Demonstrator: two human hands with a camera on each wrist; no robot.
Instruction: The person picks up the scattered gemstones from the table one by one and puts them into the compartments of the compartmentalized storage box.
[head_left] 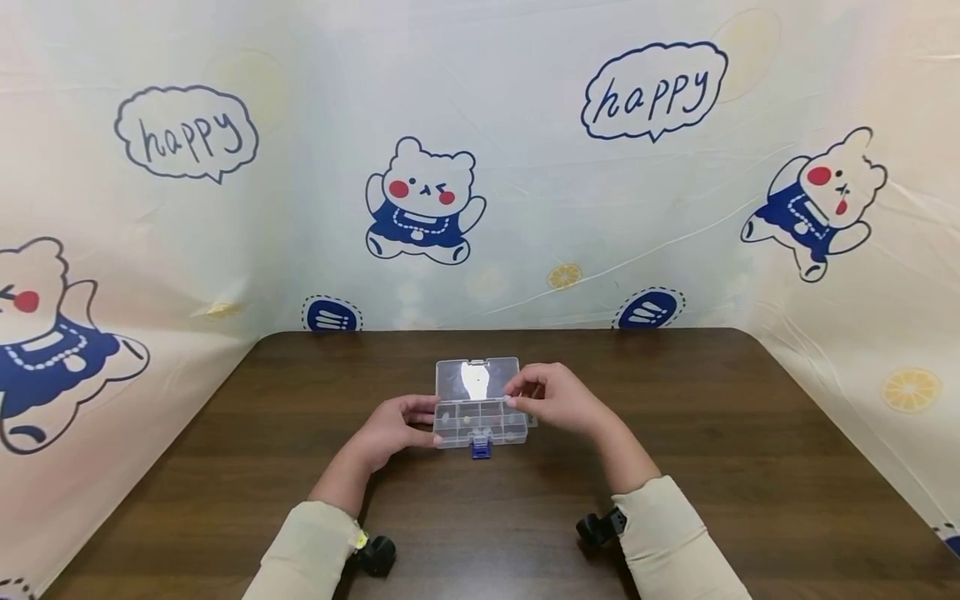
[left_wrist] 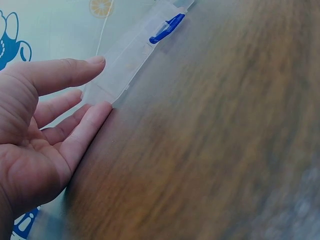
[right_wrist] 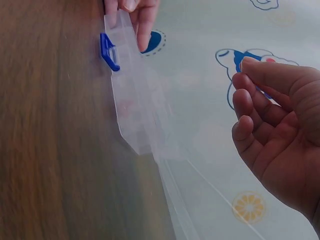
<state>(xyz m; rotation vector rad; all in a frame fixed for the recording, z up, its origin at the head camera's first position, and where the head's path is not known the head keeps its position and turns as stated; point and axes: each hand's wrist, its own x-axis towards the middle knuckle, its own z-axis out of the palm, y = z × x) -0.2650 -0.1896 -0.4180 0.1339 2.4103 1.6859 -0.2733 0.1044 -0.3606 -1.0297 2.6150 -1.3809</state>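
Note:
A clear plastic compartment box (head_left: 491, 434) with a blue latch (head_left: 481, 448) lies on the table, its transparent lid (head_left: 455, 379) raised at the back. A few small pale pieces (head_left: 467, 420) sit in its compartments. My left hand (head_left: 392, 429) is at the box's left end, fingers nearly straight, fingertips touching its edge (left_wrist: 102, 92). Over the right side of the box is my right hand (head_left: 558, 400), fingers bent and thumb close to the index fingertip. In the right wrist view this hand (right_wrist: 280, 115) shows its palm side; I cannot tell whether something tiny is pinched there.
The brown wooden table (head_left: 480, 525) extends around the box. A pale cloth (head_left: 525, 217) printed with bears hangs behind and at both sides. Black wrist devices are on the left sleeve (head_left: 307, 542) and right sleeve (head_left: 675, 533).

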